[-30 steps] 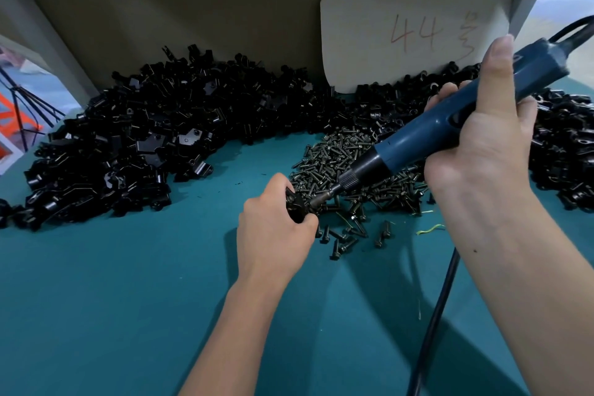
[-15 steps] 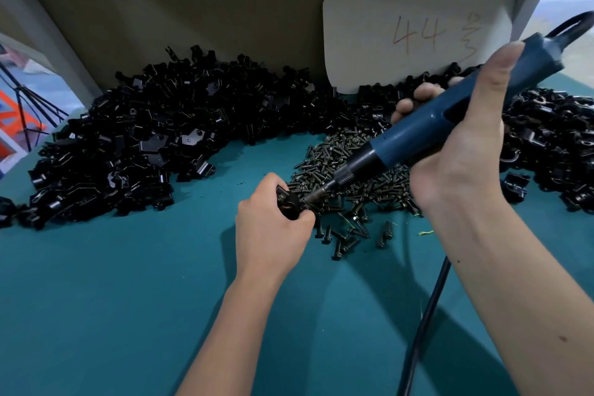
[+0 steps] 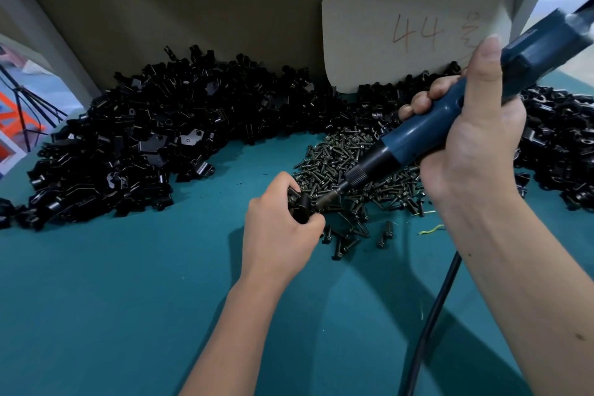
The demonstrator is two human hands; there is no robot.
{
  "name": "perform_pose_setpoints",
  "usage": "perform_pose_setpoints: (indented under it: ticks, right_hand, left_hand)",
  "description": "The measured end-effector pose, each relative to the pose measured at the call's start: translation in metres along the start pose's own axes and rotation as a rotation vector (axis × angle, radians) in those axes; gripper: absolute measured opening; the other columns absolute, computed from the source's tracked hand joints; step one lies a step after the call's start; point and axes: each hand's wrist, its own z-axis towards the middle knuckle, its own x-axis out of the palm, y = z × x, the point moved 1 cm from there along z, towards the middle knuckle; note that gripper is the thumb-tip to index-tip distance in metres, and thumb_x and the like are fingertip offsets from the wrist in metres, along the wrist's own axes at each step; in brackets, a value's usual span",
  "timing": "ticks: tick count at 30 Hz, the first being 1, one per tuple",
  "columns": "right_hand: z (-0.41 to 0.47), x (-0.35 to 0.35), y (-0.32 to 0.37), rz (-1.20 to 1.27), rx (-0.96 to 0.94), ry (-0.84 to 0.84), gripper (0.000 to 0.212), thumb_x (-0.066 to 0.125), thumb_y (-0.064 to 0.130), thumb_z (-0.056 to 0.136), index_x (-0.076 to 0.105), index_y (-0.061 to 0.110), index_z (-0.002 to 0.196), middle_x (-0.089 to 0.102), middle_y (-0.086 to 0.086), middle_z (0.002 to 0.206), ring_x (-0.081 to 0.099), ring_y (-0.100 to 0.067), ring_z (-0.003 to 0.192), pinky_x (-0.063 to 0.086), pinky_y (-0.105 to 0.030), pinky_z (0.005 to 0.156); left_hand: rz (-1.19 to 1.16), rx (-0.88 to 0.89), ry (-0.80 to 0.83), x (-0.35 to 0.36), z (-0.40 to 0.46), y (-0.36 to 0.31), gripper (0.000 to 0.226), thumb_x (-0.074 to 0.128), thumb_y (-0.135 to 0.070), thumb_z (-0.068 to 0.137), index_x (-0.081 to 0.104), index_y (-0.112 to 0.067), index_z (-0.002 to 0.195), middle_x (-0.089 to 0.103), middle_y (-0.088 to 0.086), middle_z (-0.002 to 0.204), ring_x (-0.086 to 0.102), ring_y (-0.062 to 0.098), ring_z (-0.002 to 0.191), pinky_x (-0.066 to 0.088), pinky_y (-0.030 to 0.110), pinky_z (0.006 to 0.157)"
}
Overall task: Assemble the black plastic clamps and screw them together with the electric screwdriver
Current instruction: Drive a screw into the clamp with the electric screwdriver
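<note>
Little changes: left hand (image 3: 278, 228) still grips one clamp (image 3: 300, 207); right hand (image 3: 472, 138) still grips one screwdriver (image 3: 427, 128), bit on it.

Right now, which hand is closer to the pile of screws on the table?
Left. The left hand grips a black clamp right at the near left edge of the screw pile. The right hand grips the electric screwdriver raised above the pile's right side.

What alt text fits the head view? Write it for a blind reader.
A left hand grips a black clamp while the right hand presses a blue electric screwdriver into it, above a teal table heaped with black clamp parts and screws.
</note>
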Motion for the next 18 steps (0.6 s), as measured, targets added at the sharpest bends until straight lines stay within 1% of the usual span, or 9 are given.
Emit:
perform_pose_setpoints:
  ticks: [4,6,8,9,11,12,13,16,18]
  right_hand:
    - [0.0020,-0.0008,0.0021,-0.005,-0.006,0.001,0.038,0.066,0.037,0.102,0.042,0.010,0.113,0.053,-0.001,0.069,0.056,-0.018,0.060,0.053,-0.039,0.068]
    - [0.0032,-0.0021,0.0028,0.017,0.005,-0.002,0.037,0.066,0.038,0.102,0.043,0.010,0.108,0.053,-0.001,0.069,0.055,-0.019,0.060,0.053,-0.039,0.067]
    - [0.0042,-0.0038,0.0029,0.032,0.021,-0.008,0.036,0.067,0.039,0.101,0.045,0.011,0.103,0.053,-0.001,0.070,0.054,-0.019,0.060,0.052,-0.038,0.067]
    - [0.0043,-0.0045,0.0027,0.034,0.026,-0.009,0.035,0.067,0.040,0.101,0.045,0.012,0.100,0.053,-0.001,0.070,0.054,-0.019,0.060,0.052,-0.037,0.066]
    - [0.0045,-0.0056,0.0024,0.028,0.032,-0.013,0.036,0.067,0.042,0.100,0.046,0.013,0.099,0.053,-0.002,0.070,0.054,-0.018,0.060,0.052,-0.037,0.066]
    - [0.0045,-0.0062,0.0024,0.025,0.034,-0.014,0.038,0.067,0.044,0.100,0.046,0.012,0.100,0.053,-0.002,0.070,0.054,-0.018,0.060,0.052,-0.037,0.066]
    - [0.0044,-0.0064,0.0024,0.023,0.035,-0.012,0.039,0.066,0.045,0.099,0.046,0.012,0.101,0.053,-0.002,0.071,0.054,-0.018,0.060,0.053,-0.037,0.066]
    - [0.0045,-0.0063,0.0029,0.028,0.019,-0.004,0.046,0.064,0.048,0.098,0.043,0.011,0.115,0.053,-0.002,0.072,0.055,-0.018,0.061,0.054,-0.038,0.067]
    - [0.0055,-0.0064,0.0043,0.020,-0.015,0.006,0.051,0.064,0.046,0.099,0.039,0.010,0.126,0.054,-0.002,0.075,0.057,-0.018,0.064,0.055,-0.039,0.070]
  left_hand:
    - [-0.029,0.028,0.016,-0.0006,-0.0004,-0.0020,0.029,0.066,-0.020,0.067,0.041,-0.029,0.079,0.048,-0.011,0.058,0.034,0.013,0.049,0.028,0.022,0.039]
    - [-0.071,0.039,0.026,-0.0014,-0.0001,-0.0029,0.029,0.067,-0.018,0.068,0.042,-0.026,0.080,0.049,-0.006,0.061,0.033,0.011,0.050,0.031,0.024,0.041]
    - [-0.107,0.062,0.054,-0.0028,-0.0004,-0.0045,0.030,0.071,-0.020,0.071,0.042,-0.025,0.080,0.052,-0.002,0.064,0.036,0.009,0.050,0.033,0.021,0.041]
    - [-0.113,0.075,0.068,-0.0038,-0.0008,-0.0051,0.032,0.074,-0.025,0.073,0.043,-0.026,0.081,0.056,-0.002,0.068,0.040,0.008,0.050,0.034,0.018,0.042]
    - [-0.095,0.094,0.094,-0.0064,-0.0022,-0.0059,0.037,0.078,-0.043,0.074,0.044,-0.031,0.083,0.061,-0.005,0.075,0.046,0.004,0.051,0.037,0.014,0.045]
    - [-0.088,0.095,0.112,-0.0073,-0.0026,-0.0061,0.039,0.078,-0.049,0.075,0.044,-0.032,0.083,0.063,-0.005,0.074,0.048,0.002,0.051,0.038,0.013,0.045]
    - [-0.092,0.092,0.135,-0.0076,-0.0026,-0.0060,0.039,0.079,-0.049,0.077,0.044,-0.033,0.084,0.065,-0.005,0.072,0.048,0.002,0.049,0.037,0.013,0.045]
    - [-0.105,0.104,0.178,-0.0062,-0.0009,-0.0056,0.038,0.080,-0.037,0.084,0.042,-0.032,0.084,0.067,-0.003,0.067,0.046,0.002,0.046,0.035,0.016,0.043]
    - [-0.117,0.113,0.172,-0.0058,-0.0001,-0.0051,0.036,0.078,-0.034,0.085,0.042,-0.030,0.083,0.064,-0.001,0.067,0.042,0.005,0.047,0.034,0.018,0.043]
